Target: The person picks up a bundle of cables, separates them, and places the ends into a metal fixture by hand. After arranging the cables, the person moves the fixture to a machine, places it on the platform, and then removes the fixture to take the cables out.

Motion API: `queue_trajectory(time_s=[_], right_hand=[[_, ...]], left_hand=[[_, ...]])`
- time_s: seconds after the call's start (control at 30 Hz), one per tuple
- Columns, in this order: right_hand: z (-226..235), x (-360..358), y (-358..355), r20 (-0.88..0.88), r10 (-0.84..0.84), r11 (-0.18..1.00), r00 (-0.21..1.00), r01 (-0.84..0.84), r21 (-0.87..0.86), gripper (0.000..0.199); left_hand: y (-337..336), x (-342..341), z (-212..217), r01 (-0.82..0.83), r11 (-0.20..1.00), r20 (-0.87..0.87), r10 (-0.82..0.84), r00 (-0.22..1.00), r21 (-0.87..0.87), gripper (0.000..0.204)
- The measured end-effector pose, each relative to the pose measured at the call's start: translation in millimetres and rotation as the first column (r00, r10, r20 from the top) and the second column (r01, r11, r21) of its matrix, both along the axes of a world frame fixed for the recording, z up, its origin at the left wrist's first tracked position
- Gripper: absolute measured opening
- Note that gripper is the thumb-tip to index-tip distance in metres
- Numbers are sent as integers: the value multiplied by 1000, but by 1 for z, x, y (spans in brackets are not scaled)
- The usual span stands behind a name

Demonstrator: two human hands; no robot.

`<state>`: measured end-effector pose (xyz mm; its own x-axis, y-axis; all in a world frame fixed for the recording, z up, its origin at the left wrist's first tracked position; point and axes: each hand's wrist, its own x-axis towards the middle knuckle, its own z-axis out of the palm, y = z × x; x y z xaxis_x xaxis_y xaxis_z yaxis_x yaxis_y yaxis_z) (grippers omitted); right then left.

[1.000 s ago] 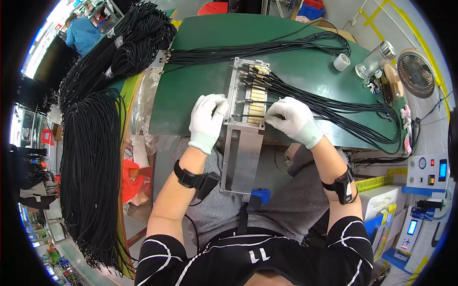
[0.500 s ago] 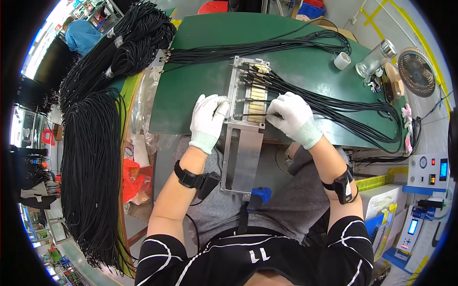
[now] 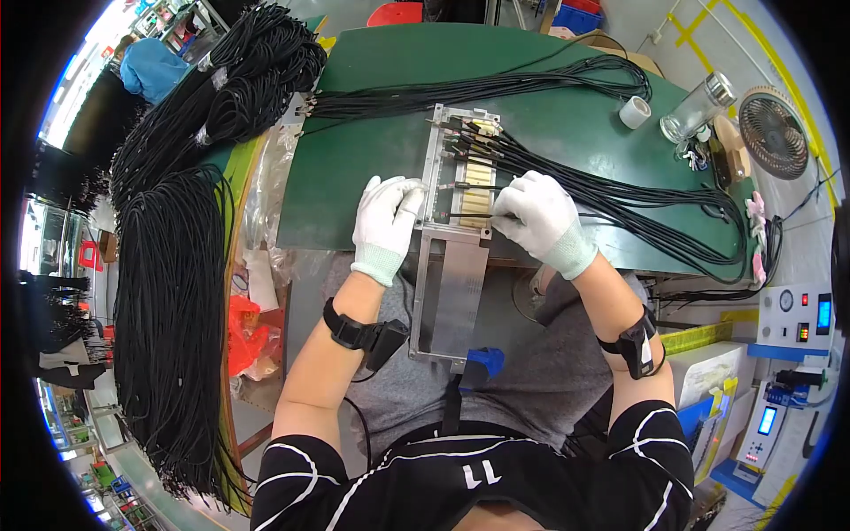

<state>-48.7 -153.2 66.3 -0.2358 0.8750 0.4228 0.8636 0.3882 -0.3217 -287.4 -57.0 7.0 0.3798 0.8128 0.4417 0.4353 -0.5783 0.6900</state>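
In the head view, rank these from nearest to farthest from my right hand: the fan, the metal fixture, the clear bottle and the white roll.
From your right hand:
1. Metal fixture, just to its left.
2. White roll, up and to the right.
3. Clear bottle, right of the roll.
4. Fan, farthest right.

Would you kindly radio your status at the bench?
Left hand at left edge of metal fixture. Right hand pinching a black cable laid across it. Cable bundle just beyond right hand.
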Motion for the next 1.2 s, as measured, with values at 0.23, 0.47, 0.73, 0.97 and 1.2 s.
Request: queue_trajectory(time_s=[0.23,0.47,0.73,0.97,1.2], right_hand=[[-5,-2,-2,16,8,1000,1000,-7,-21,17],[-9,-1,5,30,30,998,999,-28,-48,15],[-20,21,21,73,-204,979,976,202,37,15],[-3,14,11,-50,10,1000,999,-9,29,17],[-6,-32,9,-171,94,989,981,-73,125,19]], left_hand=[[-16,7,14,157,988,-28,-157,987,-1,24],[-21,18,23,294,916,-307,-206,929,274,32],[-23,20,16,156,929,-229,-81,970,334,29],[-16,13,12,24,995,81,-32,996,93,20],[-21,20,25,213,955,102,-238,966,208,18]])
